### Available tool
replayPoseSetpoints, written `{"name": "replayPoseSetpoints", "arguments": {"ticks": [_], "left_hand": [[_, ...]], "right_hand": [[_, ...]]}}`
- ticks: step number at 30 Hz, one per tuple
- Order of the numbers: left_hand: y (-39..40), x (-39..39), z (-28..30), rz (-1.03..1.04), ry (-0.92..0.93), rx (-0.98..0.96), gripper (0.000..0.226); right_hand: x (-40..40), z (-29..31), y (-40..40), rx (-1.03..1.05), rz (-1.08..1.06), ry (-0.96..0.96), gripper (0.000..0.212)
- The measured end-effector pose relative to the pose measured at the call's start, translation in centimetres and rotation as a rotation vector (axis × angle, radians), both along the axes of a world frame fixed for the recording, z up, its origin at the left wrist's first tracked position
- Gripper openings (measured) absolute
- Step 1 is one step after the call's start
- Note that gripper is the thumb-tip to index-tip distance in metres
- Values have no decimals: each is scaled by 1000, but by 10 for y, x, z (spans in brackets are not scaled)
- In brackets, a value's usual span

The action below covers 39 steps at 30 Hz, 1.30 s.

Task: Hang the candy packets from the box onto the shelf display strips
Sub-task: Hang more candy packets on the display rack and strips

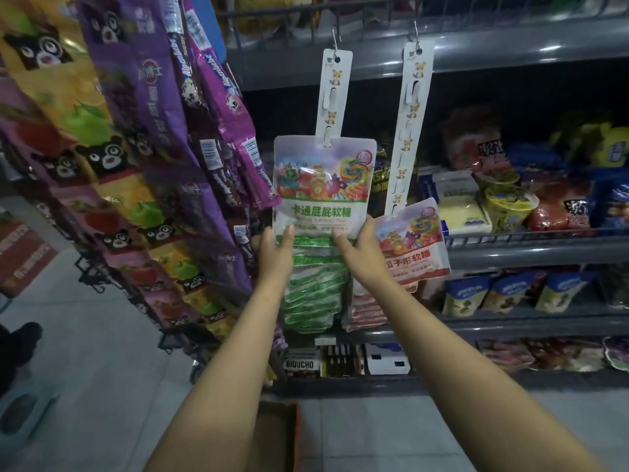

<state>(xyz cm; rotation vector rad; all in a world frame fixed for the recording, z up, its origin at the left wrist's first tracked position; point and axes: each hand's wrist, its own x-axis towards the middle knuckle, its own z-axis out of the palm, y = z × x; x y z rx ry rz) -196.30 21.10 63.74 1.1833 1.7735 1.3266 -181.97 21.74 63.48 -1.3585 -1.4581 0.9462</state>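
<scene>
A green candy packet (323, 185) hangs at a tab of the left white display strip (333, 97). My left hand (275, 253) pinches its lower left edge and my right hand (360, 257) pinches its lower right edge. Below it several more green packets (315, 294) hang on the same strip. The right display strip (408, 124) carries a red candy packet (413, 243) with more red ones beneath. A brown cardboard box (275, 437) stands on the floor between my forearms, its contents hidden.
Grey metal shelves (531, 243) hold snack bags and cup noodles on the right. Rows of purple and yellow candy bags (136, 148) hang on a rack at the left. Grey floor tiles (102, 386) lie below, with a dark shoe at the left edge.
</scene>
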Motion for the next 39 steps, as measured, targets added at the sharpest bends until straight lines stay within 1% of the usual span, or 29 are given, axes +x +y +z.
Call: {"name": "replayPoseSetpoints", "arguments": {"ticks": [2,3,5,6,8,11,15,19,22,25,28,30,33,36,39], "left_hand": [[1,0,-3,-11,-10,-12,49],[1,0,-3,-10,-19,-15,56],[1,1,-1,-19,-48,-10,59],[1,1,-1,-26,-61,-8,58],[1,3,-1,-47,-75,9,57],[2,6,-6,-90,-100,20,58],[1,15,-15,-134,-156,-3,60],[-4,23,-24,-209,-212,-46,64],[-3,23,-28,-215,-206,-30,65],[1,23,-32,-173,-225,-26,66],[0,29,-36,-150,-245,-19,69],[-2,32,-37,-133,-251,-7,69],[-6,35,-37,-131,-222,5,65],[-9,38,-38,-132,-194,7,61],[-11,39,-41,-99,-206,32,63]], "right_hand": [[-2,-4,1,11,-19,-29,54],[-4,-4,1,9,-20,-43,62],[-4,-8,5,-24,-38,-54,79],[-3,-11,8,-40,-44,-48,80],[3,-14,11,-58,-41,-10,77],[13,-13,10,-96,7,52,80],[30,-13,13,-81,60,-49,63],[41,-18,18,-17,44,-120,51],[53,-27,21,13,44,-152,45],[59,-35,20,15,78,-99,38],[55,-40,18,-16,75,39,36],[51,-41,18,-31,77,104,36],[51,-44,17,-41,83,149,39],[52,-51,19,-1,87,107,44],[49,-57,21,-30,84,61,60]]}}
